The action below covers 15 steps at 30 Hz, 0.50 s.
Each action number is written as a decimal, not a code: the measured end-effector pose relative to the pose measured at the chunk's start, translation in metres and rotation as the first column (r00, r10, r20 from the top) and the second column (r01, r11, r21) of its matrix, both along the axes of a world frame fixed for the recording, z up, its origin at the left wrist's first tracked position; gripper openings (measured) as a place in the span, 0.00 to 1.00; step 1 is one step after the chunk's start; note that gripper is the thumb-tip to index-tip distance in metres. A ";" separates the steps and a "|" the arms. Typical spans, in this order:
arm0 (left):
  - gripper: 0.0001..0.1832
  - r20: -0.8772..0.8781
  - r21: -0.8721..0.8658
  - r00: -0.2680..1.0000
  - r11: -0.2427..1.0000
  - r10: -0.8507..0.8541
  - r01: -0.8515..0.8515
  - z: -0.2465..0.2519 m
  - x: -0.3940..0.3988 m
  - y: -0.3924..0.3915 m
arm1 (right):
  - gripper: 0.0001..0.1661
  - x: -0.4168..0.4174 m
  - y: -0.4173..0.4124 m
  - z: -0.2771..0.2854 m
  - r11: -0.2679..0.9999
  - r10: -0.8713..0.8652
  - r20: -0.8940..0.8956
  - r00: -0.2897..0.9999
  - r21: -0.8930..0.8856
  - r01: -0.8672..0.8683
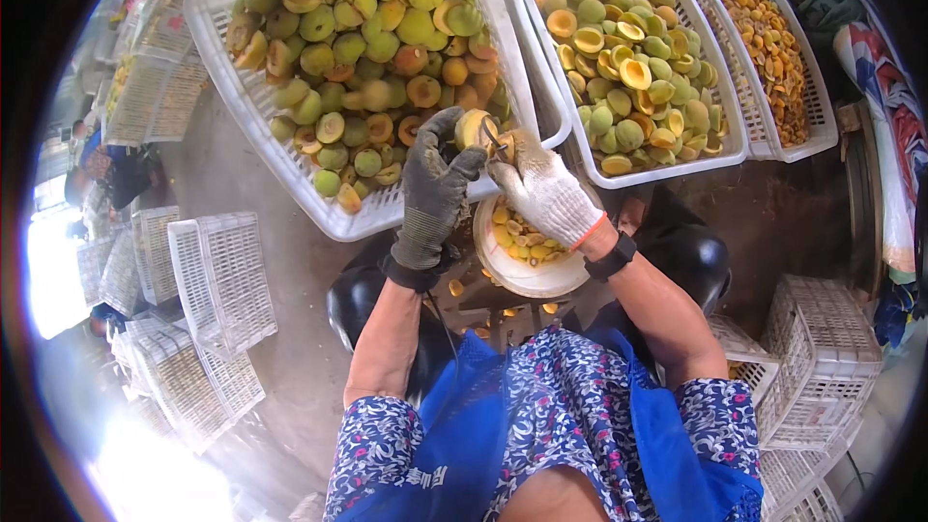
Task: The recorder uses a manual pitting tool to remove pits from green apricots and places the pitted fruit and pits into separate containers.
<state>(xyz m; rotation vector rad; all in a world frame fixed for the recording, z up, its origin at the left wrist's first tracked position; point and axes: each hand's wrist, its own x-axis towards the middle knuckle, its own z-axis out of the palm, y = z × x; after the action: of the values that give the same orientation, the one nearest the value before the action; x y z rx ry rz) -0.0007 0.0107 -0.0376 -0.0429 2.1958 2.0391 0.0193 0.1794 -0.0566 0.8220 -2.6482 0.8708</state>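
Note:
My left hand point(435, 188), in a dark grey glove, grips a peach half point(473, 129) between thumb and fingers. In a white knit glove, my right hand point(544, 188) holds a small curved pitting blade point(493, 135) against the cut face of the fruit. The tool's handle is mostly hidden by the fingers. Both hands are above the near edge of a white plastic crate point(341, 230) heaped with green-yellow peaches, many of them halved. Below my right hand, between my knees, stands a white bucket point(518, 279) containing yellow-brown pit pieces point(518, 235).
A second white crate point(674, 170) holds hollowed peach halves point(634, 75). Beyond it, another crate point(812, 148) contains orange-brown pieces point(772, 51). Crates stand at left point(225, 283) and lower right point(819, 370). Scraps point(455, 287) lie near the bucket.

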 end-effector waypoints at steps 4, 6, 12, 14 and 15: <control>0.24 -0.246 -0.064 0.969 0.998 0.008 -0.025 -0.023 -0.001 0.006 | 0.12 0.003 -0.004 -0.004 0.999 -0.017 0.000 1.000 0.033 0.017; 0.24 -0.269 0.029 0.961 0.998 0.060 -0.055 -0.032 -0.001 0.012 | 0.13 0.005 -0.006 -0.009 1.000 -0.009 0.057 0.998 -0.005 0.010; 0.25 -0.159 0.228 0.976 0.968 0.148 -0.110 -0.047 0.001 0.026 | 0.16 0.014 -0.012 -0.018 1.000 -0.011 0.178 0.984 -0.009 0.013; 0.24 -0.109 0.308 0.982 0.945 0.153 -0.113 -0.046 0.003 0.028 | 0.16 0.017 -0.015 -0.027 0.999 0.003 0.212 0.977 -0.049 0.008; 0.24 -0.095 0.300 0.982 0.945 0.165 -0.130 -0.046 0.003 0.028 | 0.16 0.017 -0.016 -0.027 0.998 0.009 0.227 0.974 -0.067 0.006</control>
<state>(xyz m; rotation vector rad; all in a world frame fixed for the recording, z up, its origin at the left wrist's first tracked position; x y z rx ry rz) 0.0026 0.0387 -0.0834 -0.0570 1.9810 2.4913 0.0362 0.1635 -0.0835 0.7486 -2.7932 1.1095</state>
